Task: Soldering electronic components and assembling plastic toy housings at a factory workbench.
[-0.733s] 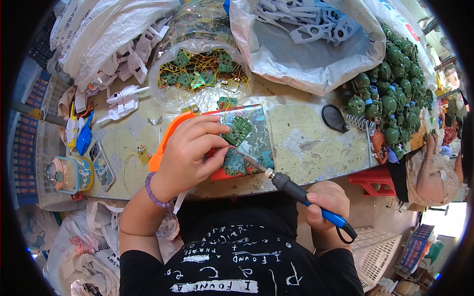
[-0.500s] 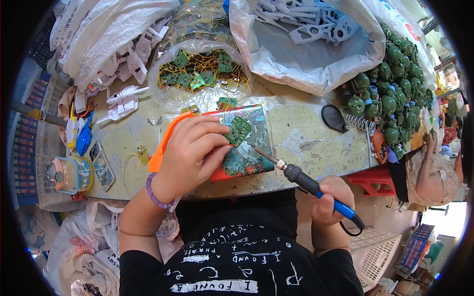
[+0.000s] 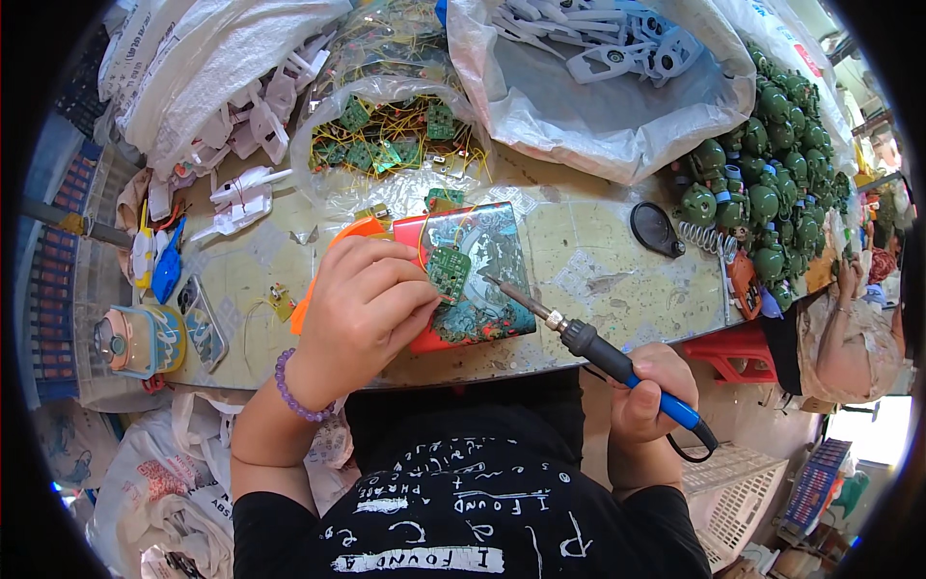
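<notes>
My left hand (image 3: 365, 301) is closed, its thumb and fingers pinched at the lower left corner of a small green circuit board (image 3: 449, 271). A yellow wire rises from the board. Beneath it lies a flat red-edged case (image 3: 503, 253) with a teal pictured top. My right hand (image 3: 653, 391) grips the blue and black handle of a soldering iron (image 3: 600, 351). Its metal tip points up and left, just right of the board and apart from it. An orange plastic piece (image 3: 359, 230) lies partly hidden behind my left hand.
A clear bag of wired circuit boards (image 3: 405, 135) stands behind the case. White sacks (image 3: 617, 159) hold pale plastic parts. Green round parts (image 3: 772, 193) are heaped at the right, near a coiled spring stand (image 3: 702, 237). A phone (image 3: 203, 323) and a cup (image 3: 145, 340) are at the left.
My left hand has shifted slightly left and down with the circuit board. The soldering iron has barely moved, and a gap now shows between its tip and the board.
</notes>
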`<act>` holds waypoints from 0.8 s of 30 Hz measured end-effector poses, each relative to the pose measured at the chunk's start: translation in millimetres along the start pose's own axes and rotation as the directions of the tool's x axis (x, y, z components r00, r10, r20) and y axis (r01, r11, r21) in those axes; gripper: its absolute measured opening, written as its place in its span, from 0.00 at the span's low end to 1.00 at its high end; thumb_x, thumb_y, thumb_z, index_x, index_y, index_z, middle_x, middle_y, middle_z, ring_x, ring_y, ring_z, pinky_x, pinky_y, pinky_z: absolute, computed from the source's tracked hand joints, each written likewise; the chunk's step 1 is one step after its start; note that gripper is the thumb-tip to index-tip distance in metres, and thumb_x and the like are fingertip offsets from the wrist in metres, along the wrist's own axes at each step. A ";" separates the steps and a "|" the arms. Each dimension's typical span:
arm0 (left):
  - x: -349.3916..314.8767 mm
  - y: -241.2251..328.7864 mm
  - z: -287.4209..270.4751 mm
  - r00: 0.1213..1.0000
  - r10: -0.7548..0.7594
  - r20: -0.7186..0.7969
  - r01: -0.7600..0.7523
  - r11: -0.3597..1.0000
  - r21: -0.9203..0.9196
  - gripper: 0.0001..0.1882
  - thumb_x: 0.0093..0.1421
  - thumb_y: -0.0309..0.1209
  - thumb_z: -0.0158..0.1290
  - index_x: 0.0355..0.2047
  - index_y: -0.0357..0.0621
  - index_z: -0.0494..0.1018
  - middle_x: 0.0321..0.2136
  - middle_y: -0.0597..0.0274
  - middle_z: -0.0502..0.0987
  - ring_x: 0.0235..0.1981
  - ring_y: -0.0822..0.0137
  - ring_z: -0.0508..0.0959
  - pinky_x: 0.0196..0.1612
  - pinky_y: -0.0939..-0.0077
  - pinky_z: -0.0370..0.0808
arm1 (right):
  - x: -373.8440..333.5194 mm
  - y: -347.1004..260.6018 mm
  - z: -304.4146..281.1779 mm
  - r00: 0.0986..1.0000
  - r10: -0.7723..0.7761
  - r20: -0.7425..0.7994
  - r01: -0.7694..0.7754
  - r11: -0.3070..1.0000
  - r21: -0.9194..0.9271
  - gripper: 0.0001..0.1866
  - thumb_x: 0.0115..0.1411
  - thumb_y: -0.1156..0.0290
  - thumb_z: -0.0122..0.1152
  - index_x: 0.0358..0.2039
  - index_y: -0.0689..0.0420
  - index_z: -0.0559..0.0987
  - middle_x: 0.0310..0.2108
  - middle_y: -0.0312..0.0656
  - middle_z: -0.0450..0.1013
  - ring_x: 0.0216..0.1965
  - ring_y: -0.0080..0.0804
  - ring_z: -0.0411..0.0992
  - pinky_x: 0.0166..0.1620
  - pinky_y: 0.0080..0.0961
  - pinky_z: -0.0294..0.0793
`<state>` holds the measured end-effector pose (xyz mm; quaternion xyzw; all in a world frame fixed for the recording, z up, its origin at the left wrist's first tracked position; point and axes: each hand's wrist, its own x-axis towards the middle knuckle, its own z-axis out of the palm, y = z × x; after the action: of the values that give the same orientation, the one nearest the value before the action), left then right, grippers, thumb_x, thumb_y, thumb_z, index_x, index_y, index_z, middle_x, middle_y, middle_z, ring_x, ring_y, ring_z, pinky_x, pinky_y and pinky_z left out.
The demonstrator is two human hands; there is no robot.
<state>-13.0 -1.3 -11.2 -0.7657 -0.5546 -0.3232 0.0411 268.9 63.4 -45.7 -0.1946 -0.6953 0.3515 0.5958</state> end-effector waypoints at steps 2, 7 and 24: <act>-3.0 -0.5 0.7 1.000 -0.016 0.003 0.016 1.000 -0.004 0.10 0.42 0.23 0.62 0.27 0.44 0.76 0.30 0.64 0.75 0.37 0.60 0.75 0.41 0.64 0.70 | -1.0 1.5 0.4 1.000 0.005 -0.002 -0.005 1.000 0.004 0.11 0.58 0.67 0.62 0.31 0.63 0.76 0.20 0.41 0.72 0.18 0.32 0.72 0.24 0.25 0.71; -5.4 -1.1 4.1 0.997 -0.082 0.006 0.083 0.995 -0.053 0.10 0.43 0.24 0.62 0.29 0.43 0.78 0.32 0.63 0.76 0.38 0.59 0.75 0.42 0.64 0.71 | -4.1 6.1 2.3 0.996 0.051 -0.069 -0.046 0.996 0.076 0.12 0.60 0.67 0.60 0.34 0.64 0.74 0.22 0.42 0.71 0.18 0.30 0.69 0.21 0.23 0.70; 1.9 13.5 9.7 0.963 -0.268 -0.013 0.264 0.956 -0.129 0.05 0.44 0.22 0.59 0.22 0.40 0.73 0.31 0.60 0.76 0.34 0.57 0.76 0.38 0.65 0.74 | -14.7 5.2 1.9 0.995 0.089 -0.038 -0.085 0.990 0.113 0.11 0.58 0.68 0.61 0.32 0.65 0.75 0.22 0.43 0.72 0.20 0.32 0.71 0.23 0.24 0.71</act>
<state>3.5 -0.8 -13.8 -0.6802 -0.6304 -0.3716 -0.0429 269.5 56.2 -59.7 -0.1986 -0.6526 0.4113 0.6046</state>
